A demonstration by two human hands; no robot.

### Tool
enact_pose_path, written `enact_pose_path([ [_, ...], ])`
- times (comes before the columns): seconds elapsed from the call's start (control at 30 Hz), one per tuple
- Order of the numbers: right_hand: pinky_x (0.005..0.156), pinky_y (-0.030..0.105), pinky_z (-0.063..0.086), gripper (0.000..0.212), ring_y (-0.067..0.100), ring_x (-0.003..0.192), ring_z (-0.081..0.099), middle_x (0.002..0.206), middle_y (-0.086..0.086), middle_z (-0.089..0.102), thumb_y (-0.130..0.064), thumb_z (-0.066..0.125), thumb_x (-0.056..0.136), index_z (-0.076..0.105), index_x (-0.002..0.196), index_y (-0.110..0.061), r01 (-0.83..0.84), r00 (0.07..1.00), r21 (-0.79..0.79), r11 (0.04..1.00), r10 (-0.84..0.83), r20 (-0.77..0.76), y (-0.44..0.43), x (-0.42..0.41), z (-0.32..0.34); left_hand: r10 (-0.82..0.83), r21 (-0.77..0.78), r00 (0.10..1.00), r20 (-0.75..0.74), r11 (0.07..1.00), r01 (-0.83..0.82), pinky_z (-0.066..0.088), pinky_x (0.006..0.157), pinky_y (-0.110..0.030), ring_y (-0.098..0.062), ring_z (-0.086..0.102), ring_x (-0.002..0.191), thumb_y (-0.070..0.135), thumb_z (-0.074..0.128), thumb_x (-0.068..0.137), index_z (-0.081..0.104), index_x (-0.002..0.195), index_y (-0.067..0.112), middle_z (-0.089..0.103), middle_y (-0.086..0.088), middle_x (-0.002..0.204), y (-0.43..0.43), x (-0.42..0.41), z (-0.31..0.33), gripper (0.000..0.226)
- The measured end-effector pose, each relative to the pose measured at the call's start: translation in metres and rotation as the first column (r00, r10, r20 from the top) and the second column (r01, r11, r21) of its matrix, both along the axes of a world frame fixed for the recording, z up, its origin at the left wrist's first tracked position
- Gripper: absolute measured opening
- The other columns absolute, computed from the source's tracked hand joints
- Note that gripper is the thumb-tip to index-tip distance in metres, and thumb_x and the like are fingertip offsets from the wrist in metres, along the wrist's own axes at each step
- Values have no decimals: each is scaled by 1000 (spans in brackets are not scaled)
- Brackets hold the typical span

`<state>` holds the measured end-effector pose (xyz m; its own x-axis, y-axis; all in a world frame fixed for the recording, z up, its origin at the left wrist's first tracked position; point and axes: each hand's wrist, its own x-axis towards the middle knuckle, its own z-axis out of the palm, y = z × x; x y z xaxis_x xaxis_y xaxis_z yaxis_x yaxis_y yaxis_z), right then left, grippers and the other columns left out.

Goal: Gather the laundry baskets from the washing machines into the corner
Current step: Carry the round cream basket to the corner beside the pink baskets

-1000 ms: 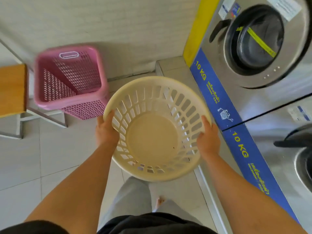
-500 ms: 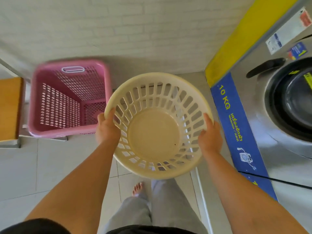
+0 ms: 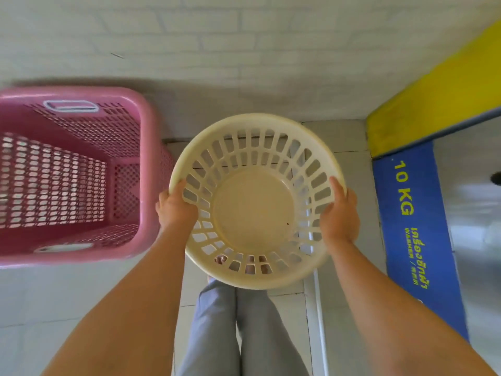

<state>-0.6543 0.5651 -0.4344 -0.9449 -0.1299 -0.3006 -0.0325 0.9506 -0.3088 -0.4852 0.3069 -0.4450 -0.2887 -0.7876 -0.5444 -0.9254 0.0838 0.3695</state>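
A round cream laundry basket [image 3: 254, 207] with slotted sides is held level in front of me, above the floor. My left hand [image 3: 174, 208] grips its left rim and my right hand [image 3: 339, 215] grips its right rim. The basket is empty. Just to its left a tall pink rectangular laundry basket [image 3: 81, 175] stands on the floor against the white brick wall, also empty; the two baskets nearly touch.
A washing machine [image 3: 466, 226] with a blue "10 KG" panel and a yellow side stands at the right. The white brick wall [image 3: 244, 50] is straight ahead. My legs in grey trousers [image 3: 238, 327] are below the basket, on a tiled floor.
I have stepped closer to the wall and the pink basket; the washing machine has slid to the right edge of view. Both hands keep the same grip on the cream basket.
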Motion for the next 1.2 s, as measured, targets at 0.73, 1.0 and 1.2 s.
enact_pose_path([
  [0.73, 83, 41, 51, 72, 34, 118, 51, 155, 6, 19, 5, 40, 91, 28, 147, -38, -42, 994, -125, 991, 54, 93, -70, -76, -231, -33, 17, 998, -55, 999, 34, 38, 108, -42, -33, 40, 128, 4, 53, 88, 33, 146, 32, 19, -6, 150, -57, -53, -206, 67],
  [1.0, 109, 43, 35, 56, 31, 143, 26, 162, 7, 1, -29, 44, 97, 24, 150, -35, -223, 971, 91, 971, 214, 102, -68, -66, -200, -328, -84, 921, 210, 933, 351, 3, 121, -46, -30, -8, 149, 32, 53, 92, 13, 152, 31, -16, -5, 161, -42, -53, -176, 72],
  [1.2, 108, 42, 38, 51, 28, 144, 28, 161, 8, 18, -32, 33, 102, 25, 151, -23, -391, 919, 94, 916, 393, -3, -74, -42, -114, -453, -163, 868, 205, 858, 486, -4, 121, -42, -24, -12, 149, 36, 44, 96, 10, 153, 23, -9, -3, 162, -28, -51, -97, 67],
])
